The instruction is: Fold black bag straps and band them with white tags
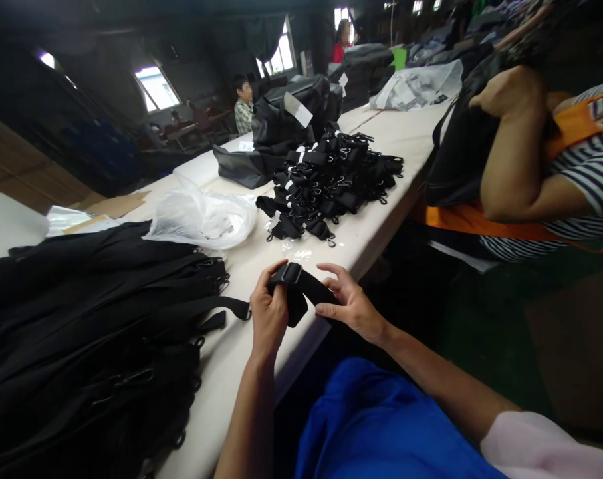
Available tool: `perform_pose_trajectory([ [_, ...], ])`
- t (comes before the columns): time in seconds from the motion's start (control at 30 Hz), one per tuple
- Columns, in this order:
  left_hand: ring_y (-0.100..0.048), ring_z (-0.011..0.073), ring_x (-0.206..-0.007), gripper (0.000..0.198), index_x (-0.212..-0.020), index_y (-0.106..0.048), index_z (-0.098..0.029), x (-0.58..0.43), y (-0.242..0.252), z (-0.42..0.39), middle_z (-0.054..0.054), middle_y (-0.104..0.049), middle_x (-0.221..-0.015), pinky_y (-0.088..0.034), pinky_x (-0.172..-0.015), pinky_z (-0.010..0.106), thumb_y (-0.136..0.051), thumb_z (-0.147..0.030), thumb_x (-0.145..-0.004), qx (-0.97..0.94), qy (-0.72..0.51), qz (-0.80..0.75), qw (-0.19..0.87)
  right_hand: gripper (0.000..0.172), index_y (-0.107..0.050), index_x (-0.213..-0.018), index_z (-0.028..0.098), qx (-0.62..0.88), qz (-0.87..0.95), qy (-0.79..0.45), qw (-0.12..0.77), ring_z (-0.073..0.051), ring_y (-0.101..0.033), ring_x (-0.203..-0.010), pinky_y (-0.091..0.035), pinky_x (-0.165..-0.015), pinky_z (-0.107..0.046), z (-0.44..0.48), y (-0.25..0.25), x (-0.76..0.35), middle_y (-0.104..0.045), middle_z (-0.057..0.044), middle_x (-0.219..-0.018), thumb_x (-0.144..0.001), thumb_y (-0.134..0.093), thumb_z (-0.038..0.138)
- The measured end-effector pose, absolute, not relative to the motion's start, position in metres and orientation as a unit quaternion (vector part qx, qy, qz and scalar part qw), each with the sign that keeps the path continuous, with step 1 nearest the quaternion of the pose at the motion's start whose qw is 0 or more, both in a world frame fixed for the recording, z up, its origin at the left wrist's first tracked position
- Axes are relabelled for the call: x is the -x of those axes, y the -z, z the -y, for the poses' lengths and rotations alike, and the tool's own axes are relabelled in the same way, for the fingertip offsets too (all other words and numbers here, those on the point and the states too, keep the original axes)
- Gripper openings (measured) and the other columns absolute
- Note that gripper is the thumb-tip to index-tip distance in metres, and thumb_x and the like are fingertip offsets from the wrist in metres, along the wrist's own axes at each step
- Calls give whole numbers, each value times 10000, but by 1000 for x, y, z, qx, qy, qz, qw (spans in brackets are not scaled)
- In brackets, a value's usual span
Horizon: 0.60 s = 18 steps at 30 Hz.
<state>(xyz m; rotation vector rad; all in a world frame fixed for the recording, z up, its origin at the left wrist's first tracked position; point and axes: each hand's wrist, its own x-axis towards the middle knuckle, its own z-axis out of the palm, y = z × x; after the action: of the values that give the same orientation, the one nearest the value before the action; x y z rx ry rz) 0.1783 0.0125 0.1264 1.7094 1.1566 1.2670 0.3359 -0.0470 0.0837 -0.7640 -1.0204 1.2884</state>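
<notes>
A folded black webbing strap with a plastic slider buckle is held between both hands, over the front edge of the long pale table. My left hand is wrapped round its left end, fingers closed. My right hand pinches the right part between thumb and fingers. To the left lies a big heap of loose black straps with metal hooks. Further along the table sits a pile of folded, bundled straps.
A crumpled clear plastic bag lies behind the loose straps. Black bags are stacked further back. A person in a striped top with orange stands at the right edge, holding a black bag. Other people sit far back.
</notes>
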Motion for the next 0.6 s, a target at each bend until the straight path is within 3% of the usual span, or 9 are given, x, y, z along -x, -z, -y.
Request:
perform_pose_trajectory([
  [0.17, -648, 202, -971, 331, -1122, -651, -237, -163, -141, -20, 47, -703, -1068, -457, -871, 301, -489, -125, -856, -795, -397, -405, 217, 614, -583, -1295, 280, 391, 514, -483, 591, -212, -591, -1065, -455, -976, -342, 55, -65, -337, -626, -31, -1161, -728, -820, 299],
  [0.3, -661, 213, -867, 285, -1024, -670, -256, -147, -154, -30, 38, -718, -980, -466, -774, 301, -559, -117, -802, -855, -284, -412, 135, 616, -616, -1271, 229, 426, 505, -475, 581, -251, -618, -1048, -463, -979, -391, 52, -70, -346, -662, -58, -1141, -704, -830, 341],
  [0.4, -648, 198, -677, 92, -833, -691, -242, -130, -167, -39, 23, -710, -773, -459, -623, 272, -711, -259, -745, -856, -189, -444, 186, 555, -669, -1200, 196, 426, 472, -508, 581, -275, -622, -1072, -454, -994, -406, 51, -72, -351, -693, -70, -1119, -693, -828, 358],
  [0.5, -610, 175, -563, 213, -788, -709, -213, -115, -182, -44, 18, -670, -635, -434, -522, 244, -789, -374, -674, -823, -153, -463, 291, 527, -700, -1159, 183, 422, 447, -543, 571, -264, -639, -1027, -461, -973, -401, 50, -68, -355, -716, -67, -1074, -680, -830, 359],
  [0.6, -629, 173, -623, 327, -927, -733, -197, -111, -199, -42, 43, -698, -748, -458, -523, 229, -796, -382, -664, -781, -261, -452, 344, 545, -698, -1171, 168, 398, 420, -608, 544, -220, -668, -874, -503, -877, -377, 50, -58, -359, -735, -59, -980, -678, -828, 358],
])
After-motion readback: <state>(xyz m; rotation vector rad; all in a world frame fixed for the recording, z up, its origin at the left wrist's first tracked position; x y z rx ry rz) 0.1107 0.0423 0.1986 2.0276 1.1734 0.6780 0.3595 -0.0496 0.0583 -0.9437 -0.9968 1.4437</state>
